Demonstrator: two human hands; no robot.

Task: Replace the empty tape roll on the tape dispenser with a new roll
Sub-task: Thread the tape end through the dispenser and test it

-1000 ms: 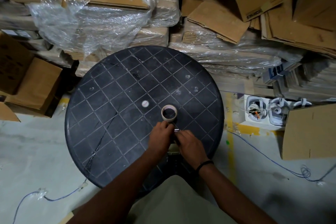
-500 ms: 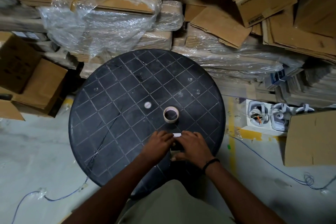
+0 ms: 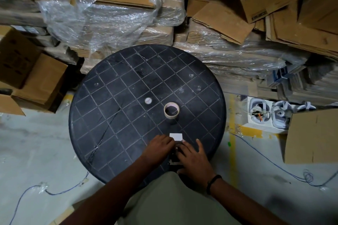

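- My left hand [image 3: 161, 145] and right hand [image 3: 194, 159] both press on the tape dispenser [image 3: 176, 149]; I cannot tell the grip.
- The cardboard ring [image 3: 171, 110] stands beyond my fingertips, apart on the table [image 3: 117, 97].
- I'd steady the dispenser body before working the spindle.

We have the surface [image 3: 113, 115] before us, the tape roll [image 3: 171, 110] on it right of centre. Nearer us, the left hand [image 3: 158, 145] and right hand [image 3: 193, 159] meet over the tape dispenser [image 3: 176, 138]. Behind the surface stand stacked cartons [image 3: 228, 20].
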